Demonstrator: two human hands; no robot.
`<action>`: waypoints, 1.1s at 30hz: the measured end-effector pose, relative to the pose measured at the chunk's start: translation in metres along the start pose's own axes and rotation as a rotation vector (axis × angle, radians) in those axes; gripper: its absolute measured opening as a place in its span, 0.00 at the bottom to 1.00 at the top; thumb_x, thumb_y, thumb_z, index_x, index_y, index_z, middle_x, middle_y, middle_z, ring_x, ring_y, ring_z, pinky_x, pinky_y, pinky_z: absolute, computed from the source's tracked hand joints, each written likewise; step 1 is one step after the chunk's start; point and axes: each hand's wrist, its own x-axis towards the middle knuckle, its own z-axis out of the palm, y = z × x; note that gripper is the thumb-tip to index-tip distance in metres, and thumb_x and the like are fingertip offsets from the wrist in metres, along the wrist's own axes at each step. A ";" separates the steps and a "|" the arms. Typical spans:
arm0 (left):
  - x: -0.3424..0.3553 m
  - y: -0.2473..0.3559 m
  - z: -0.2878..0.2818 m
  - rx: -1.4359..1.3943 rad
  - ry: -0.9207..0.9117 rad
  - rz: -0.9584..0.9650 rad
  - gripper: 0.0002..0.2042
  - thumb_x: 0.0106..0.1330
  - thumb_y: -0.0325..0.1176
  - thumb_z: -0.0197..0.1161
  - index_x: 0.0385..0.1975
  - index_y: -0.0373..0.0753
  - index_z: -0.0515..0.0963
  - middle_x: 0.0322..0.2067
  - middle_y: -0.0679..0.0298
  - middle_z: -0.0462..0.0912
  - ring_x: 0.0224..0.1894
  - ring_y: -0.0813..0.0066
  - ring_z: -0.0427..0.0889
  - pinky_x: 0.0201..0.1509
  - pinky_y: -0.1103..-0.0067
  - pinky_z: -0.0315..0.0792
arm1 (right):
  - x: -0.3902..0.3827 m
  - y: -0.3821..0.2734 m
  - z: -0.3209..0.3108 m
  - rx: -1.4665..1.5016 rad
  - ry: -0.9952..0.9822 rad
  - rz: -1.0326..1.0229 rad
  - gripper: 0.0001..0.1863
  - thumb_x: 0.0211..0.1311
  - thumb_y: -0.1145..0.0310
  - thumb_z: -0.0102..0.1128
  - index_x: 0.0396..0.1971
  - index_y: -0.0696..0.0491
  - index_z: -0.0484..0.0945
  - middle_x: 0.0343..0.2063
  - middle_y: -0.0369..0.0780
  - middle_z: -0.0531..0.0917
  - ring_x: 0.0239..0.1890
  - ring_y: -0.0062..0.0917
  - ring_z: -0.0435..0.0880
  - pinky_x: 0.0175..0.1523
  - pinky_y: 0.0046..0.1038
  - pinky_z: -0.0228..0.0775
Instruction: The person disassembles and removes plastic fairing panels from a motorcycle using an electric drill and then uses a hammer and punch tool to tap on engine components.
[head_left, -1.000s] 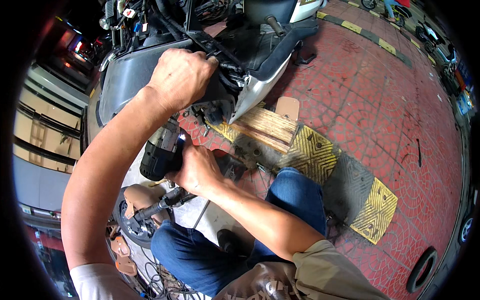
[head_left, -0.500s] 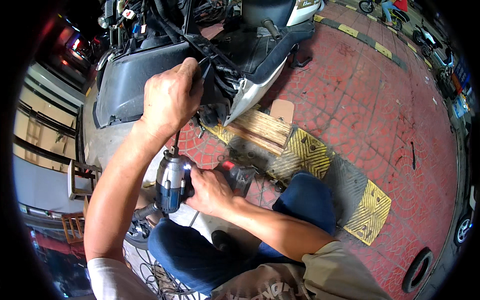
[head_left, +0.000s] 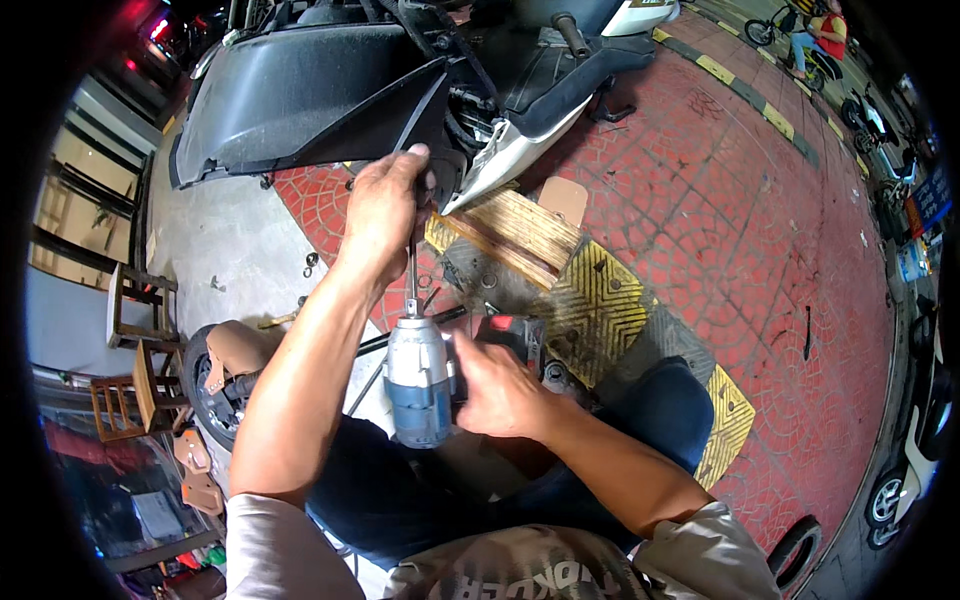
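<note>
My right hand (head_left: 505, 390) is wrapped round the grip of a silver and blue power driver (head_left: 420, 385). A long thin bit (head_left: 412, 265) points from it away from me, toward the scooter. My left hand (head_left: 383, 212) is closed beside the far end of that bit, at the lower edge of the scooter's dark plastic panel (head_left: 300, 95). What its fingers hold, if anything, is hidden, and so is the bit's tip. Just right of this hand lies the corner of the scooter's white side trim (head_left: 490, 165).
A wooden block (head_left: 520, 235) lies under the trim, by a yellow and black ramp strip (head_left: 605, 310). Small parts and tools lie on the ground ahead of my knees. A wheel (head_left: 212, 385) is at left, a loose tyre (head_left: 795, 552) at lower right. Another person (head_left: 828, 40) is far off.
My left hand has come down from higher on the panel to its lower edge. The power driver and my right hand have shifted right and nearer. The view has shifted too.
</note>
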 end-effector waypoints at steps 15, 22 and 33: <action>0.074 -0.119 -0.019 -0.390 0.168 -0.375 0.13 0.78 0.35 0.41 0.35 0.39 0.72 0.24 0.65 0.74 0.20 0.72 0.74 0.15 0.80 0.59 | 0.014 0.082 0.000 0.822 0.740 0.368 0.11 0.53 0.71 0.77 0.32 0.53 0.81 0.21 0.32 0.81 0.19 0.16 0.76 0.27 0.24 0.69; 0.110 -0.165 -0.002 -0.558 0.084 -0.485 0.09 0.68 0.32 0.43 0.33 0.37 0.71 0.28 0.54 0.81 0.24 0.64 0.77 0.20 0.74 0.65 | 0.022 0.109 0.011 1.210 0.728 0.501 0.09 0.55 0.71 0.73 0.32 0.54 0.81 0.18 0.35 0.79 0.17 0.21 0.75 0.25 0.27 0.68; 0.124 -0.202 0.024 -0.438 -0.074 -0.385 0.12 0.76 0.31 0.47 0.48 0.35 0.78 0.34 0.61 0.84 0.30 0.73 0.78 0.31 0.75 0.70 | 0.049 0.161 0.019 1.574 0.636 0.622 0.09 0.60 0.66 0.73 0.33 0.51 0.80 0.20 0.33 0.76 0.18 0.22 0.72 0.28 0.29 0.66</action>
